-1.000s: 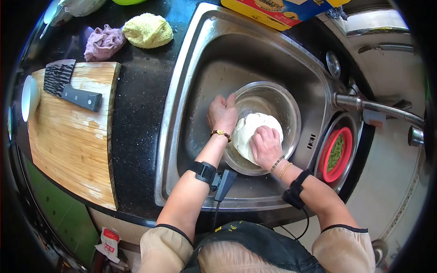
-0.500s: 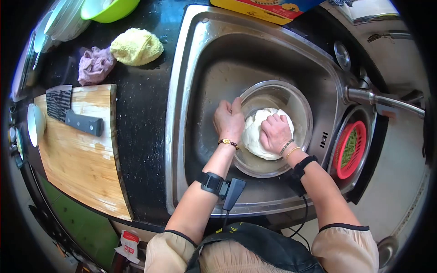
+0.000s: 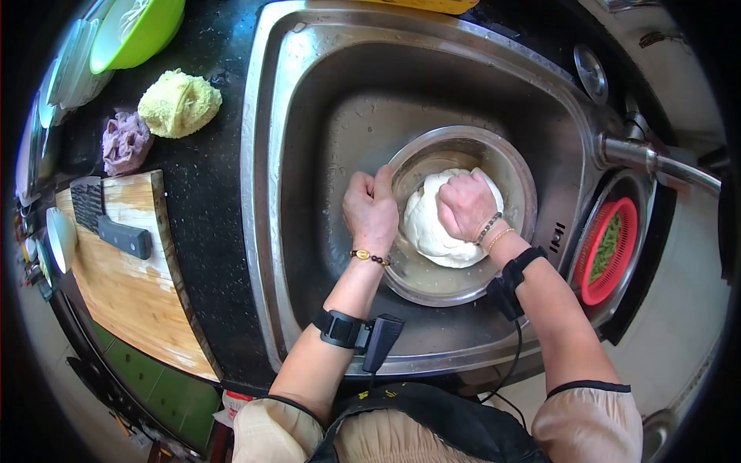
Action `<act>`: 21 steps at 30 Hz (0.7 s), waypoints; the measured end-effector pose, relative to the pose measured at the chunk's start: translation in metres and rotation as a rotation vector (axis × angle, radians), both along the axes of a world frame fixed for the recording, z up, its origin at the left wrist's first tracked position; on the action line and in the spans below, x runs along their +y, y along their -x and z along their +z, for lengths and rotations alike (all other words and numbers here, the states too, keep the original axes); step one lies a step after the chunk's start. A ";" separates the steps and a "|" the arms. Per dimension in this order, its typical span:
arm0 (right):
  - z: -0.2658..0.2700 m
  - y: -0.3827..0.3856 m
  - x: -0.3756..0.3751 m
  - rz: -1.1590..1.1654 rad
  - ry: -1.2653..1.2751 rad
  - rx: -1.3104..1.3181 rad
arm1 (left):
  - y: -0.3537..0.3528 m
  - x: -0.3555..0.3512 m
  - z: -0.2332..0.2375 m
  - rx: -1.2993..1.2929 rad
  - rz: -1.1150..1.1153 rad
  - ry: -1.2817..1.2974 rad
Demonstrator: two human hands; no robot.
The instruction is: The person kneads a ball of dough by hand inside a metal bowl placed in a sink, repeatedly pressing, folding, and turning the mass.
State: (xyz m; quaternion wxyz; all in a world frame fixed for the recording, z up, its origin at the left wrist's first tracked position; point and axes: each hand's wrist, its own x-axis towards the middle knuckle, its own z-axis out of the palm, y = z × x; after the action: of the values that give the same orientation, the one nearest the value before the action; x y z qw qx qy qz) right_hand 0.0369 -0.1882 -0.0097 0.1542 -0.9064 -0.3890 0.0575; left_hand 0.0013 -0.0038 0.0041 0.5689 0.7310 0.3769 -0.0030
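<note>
A round lump of white dough (image 3: 432,231) lies in a wide metal bowl (image 3: 521,166) inside the sink. My left hand (image 3: 370,208) grips the bowl's left rim, thumb up, with the fingers closed around the edge. On top of the dough, toward its upper right, my right hand (image 3: 467,207) presses down with its fingers curled in. The fingertips of that hand are hidden against the dough. A thin film of something wet or floury coats the bowl's inside.
The steel sink (image 3: 266,193) surrounds the bowl, with a faucet (image 3: 656,160) at right. A red basket (image 3: 590,270) holds green pieces. On the left are a cutting board (image 3: 139,289), a cleaver (image 3: 123,238), a yellow cloth (image 3: 179,104), a purple cloth (image 3: 126,143) and a green bowl (image 3: 143,38).
The camera view has shifted, so the counter items sit further left. My right fist has shifted slightly up across the dough. My left hand stays on the rim.
</note>
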 end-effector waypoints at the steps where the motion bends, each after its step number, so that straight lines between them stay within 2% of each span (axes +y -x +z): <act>1: 0.000 0.000 0.000 0.002 -0.005 -0.002 | 0.000 0.000 0.000 0.008 -0.001 -0.007; 11: 0.013 -0.009 0.007 -0.059 0.019 0.122 | -0.003 0.002 -0.002 -0.009 -0.023 -0.025; 13: 0.028 -0.012 0.008 -0.235 -0.064 0.291 | -0.004 0.004 0.002 0.004 -0.035 -0.037; 14: 0.032 -0.020 0.011 -0.239 -0.034 0.160 | -0.004 0.004 0.002 0.020 -0.036 -0.030; 15: 0.030 -0.028 0.017 -0.227 -0.030 0.157 | -0.003 0.004 0.004 0.038 -0.037 -0.027; 17: 0.021 -0.043 0.037 -0.165 0.157 0.282 | -0.001 0.003 -0.001 0.024 -0.032 -0.039; 18: 0.032 -0.049 0.059 -0.178 0.454 0.588 | -0.003 0.003 -0.003 0.008 -0.031 -0.053; 19: 0.019 -0.045 0.066 -0.117 0.555 0.655 | -0.005 0.004 -0.002 0.005 -0.018 -0.056; 21: 0.005 -0.023 0.078 0.054 0.656 0.369 | -0.003 0.004 -0.002 0.013 -0.026 -0.041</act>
State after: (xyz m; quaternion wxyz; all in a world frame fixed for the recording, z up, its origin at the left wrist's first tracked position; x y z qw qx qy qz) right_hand 0.0603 -0.1098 -0.0047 -0.0786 -0.8715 -0.3392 0.3452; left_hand 0.0044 -0.0001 0.0018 0.5511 0.7474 0.3711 -0.0075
